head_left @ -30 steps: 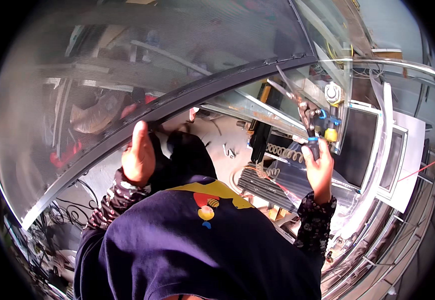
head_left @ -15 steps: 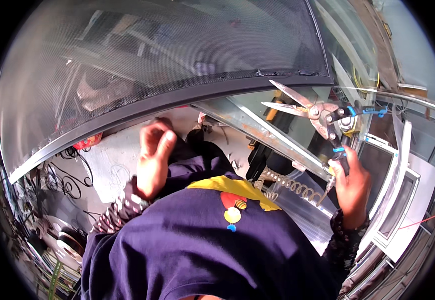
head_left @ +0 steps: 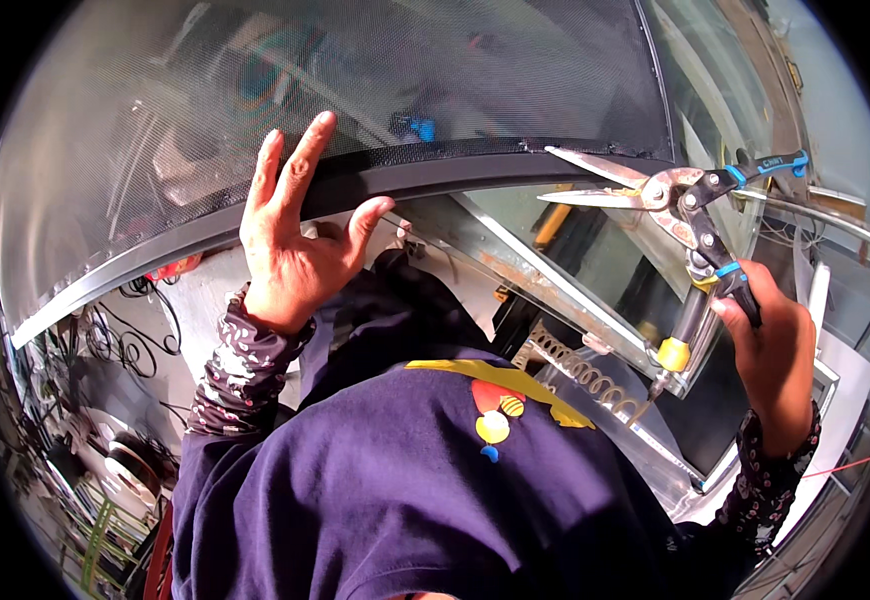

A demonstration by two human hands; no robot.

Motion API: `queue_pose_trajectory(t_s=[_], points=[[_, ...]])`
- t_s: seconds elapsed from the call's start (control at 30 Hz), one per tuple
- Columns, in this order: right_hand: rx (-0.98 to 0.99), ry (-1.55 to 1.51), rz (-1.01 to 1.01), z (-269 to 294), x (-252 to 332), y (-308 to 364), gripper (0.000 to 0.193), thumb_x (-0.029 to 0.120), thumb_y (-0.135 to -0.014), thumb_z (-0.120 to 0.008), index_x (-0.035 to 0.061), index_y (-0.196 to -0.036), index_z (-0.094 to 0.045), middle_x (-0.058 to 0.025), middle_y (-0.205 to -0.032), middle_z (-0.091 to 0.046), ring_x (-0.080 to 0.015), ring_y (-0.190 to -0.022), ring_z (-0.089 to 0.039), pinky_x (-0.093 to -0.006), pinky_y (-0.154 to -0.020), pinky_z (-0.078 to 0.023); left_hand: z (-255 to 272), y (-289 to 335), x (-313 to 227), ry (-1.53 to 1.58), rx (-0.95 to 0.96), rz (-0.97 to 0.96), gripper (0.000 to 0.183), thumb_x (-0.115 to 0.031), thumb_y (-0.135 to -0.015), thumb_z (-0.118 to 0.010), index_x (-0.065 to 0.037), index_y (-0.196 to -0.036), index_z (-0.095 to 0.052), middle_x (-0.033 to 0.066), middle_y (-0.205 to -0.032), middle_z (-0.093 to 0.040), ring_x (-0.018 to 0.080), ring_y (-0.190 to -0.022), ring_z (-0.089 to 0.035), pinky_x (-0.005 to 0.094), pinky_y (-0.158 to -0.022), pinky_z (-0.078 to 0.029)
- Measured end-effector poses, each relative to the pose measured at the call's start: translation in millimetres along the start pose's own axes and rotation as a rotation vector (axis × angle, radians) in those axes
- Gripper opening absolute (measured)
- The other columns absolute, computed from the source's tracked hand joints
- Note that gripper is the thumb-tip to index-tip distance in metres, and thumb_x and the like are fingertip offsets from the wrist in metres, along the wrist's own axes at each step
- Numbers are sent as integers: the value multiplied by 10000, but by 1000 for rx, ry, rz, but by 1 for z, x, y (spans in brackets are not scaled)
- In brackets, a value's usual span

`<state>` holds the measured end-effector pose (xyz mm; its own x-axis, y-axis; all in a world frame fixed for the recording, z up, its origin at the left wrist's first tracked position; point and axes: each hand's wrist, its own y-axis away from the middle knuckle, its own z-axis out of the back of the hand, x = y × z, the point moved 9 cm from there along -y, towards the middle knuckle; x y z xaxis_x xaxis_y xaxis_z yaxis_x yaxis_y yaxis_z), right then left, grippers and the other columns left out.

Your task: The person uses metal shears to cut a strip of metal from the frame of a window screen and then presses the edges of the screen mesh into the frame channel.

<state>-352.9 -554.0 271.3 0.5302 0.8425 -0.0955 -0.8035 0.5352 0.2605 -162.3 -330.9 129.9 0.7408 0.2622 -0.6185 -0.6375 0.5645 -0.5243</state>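
In my right hand (head_left: 777, 345) is one handle of a pair of tin snips (head_left: 670, 200) with black-and-blue grips. Their blades stand apart and point left, the upper one over the near right edge of the screen frame. The dark mesh screen (head_left: 375, 80) spans the far side, set in a black frame (head_left: 435, 172). My left hand (head_left: 295, 250) hovers at the frame's near edge with fingers spread and nothing in them. Its two longest fingers reach over the frame onto the mesh; whether they touch it I cannot tell.
Glass panes and metal rails lie under the screen at right. An air tool with a yellow collar (head_left: 672, 353) and a coiled hose (head_left: 595, 378) sits below the snips. Black cables (head_left: 130, 345) tangle on the floor at left. A white-framed panel (head_left: 840, 390) stands far right.
My left hand has risen from near my lap to the frame and its curled fingers have spread. My right hand has moved right with the snips.
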Motion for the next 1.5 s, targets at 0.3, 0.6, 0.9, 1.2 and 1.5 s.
queue_pose_trajectory(t_s=[0.3, 0.6, 0.9, 1.2, 1.5], points=[[73, 5, 223, 24, 15, -20, 246, 181, -760, -603, 43, -952, -538, -115, -578, -474, -265, -436, -340, -323, -449, -336, 9, -6, 8, 93, 146, 152, 666, -271, -608, -757, -17, -1158, -481, 146, -1060, -531, 334, -916, -523, 344, -861, -423], [224, -35, -8, 17, -49, -21, 428, 100, -741, -631, 16, -1134, -485, -102, -964, -480, -184, -886, -459, -285, -787, -364, 27, 36, 8, 434, -8, 47, 321, -194, -725, -668, -43, -996, -584, 117, -894, -549, 252, -866, -503, 320, -728, -438], [-56, -564, 288, -34, 40, -50, 396, 69, -771, -610, -32, -1129, -472, -74, -955, -497, -128, -862, -471, -225, -765, -375, 162, 187, 162, 884, -761, 1064, 513, -442, -907, -324, 10, -939, -564, 93, -915, -594, 193, -999, -459, 328, -925, -277], [-22, -1081, 222, -71, 158, -9, 392, 214, -825, -592, -11, -1118, -460, 35, -565, -413, -8, -403, -313, -162, -354, -207, 258, 154, 264, 1601, -741, 757, 342, -164, -837, -502, 13, -1122, -437, 130, -1084, -522, 257, -1055, -468, 421, -946, -337], [-44, -1181, -69, -53, 284, 19, 370, 104, -760, -614, -49, -1070, -481, 12, -604, -469, -27, -456, -375, -160, -404, -268, 210, 130, 263, 1518, 92, 872, 318, -56, -805, -547, 19, -1111, -502, 93, -1085, -545, 182, -1023, -488, 305, -929, -335]])
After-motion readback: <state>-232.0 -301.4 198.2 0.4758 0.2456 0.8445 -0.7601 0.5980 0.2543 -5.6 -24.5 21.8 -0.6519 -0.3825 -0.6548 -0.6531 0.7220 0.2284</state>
